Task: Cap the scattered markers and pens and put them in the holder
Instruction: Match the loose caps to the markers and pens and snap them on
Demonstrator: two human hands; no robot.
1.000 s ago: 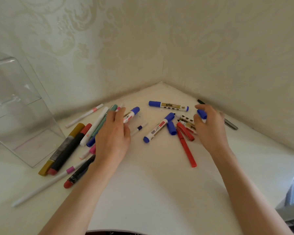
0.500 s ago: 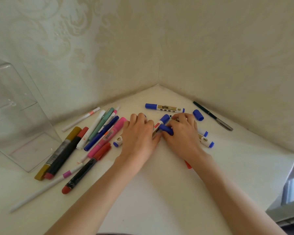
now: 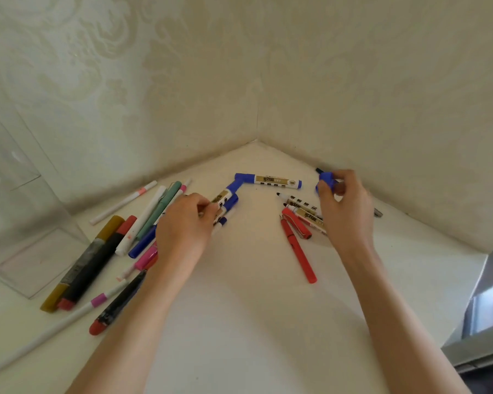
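Left hand: the left hand is palm down, left of the desk middle. Its fingers are curled and pinch a bundle of blue-capped markers. The fingers cover the lower parts, so I cannot tell how many there are.
Right hand: the right hand is close to the right wall, thumb and fingers pinching a blue cap. The edges are blurred.
Holder: the clear holder stands at the far left on the desk, cut off by the frame edge and well apart from both hands. Its walls are transparent and hard to make out.
Back marker: a capped blue marker lies near the corner, cap end touching the top of the bundle.
Uncapped marker: the uncapped marker has its black tip bare and pointing left. Its rear end is hidden under the right hand.
Red pen: the red pen lies diagonal btw the hands, w/ a shorter red piece beside it. Cap or marker, I cannot tell.
Dark pen: only the ends of the dark pen are vis., the rest is behind the right hand.
Left group: gold marker, black marker, white marker, teal pen and pink marker lie side by side near the holder. The pink one is partly under the left wrist.
Front: a long white pen lies at the front left, w/ its lower end blurred.
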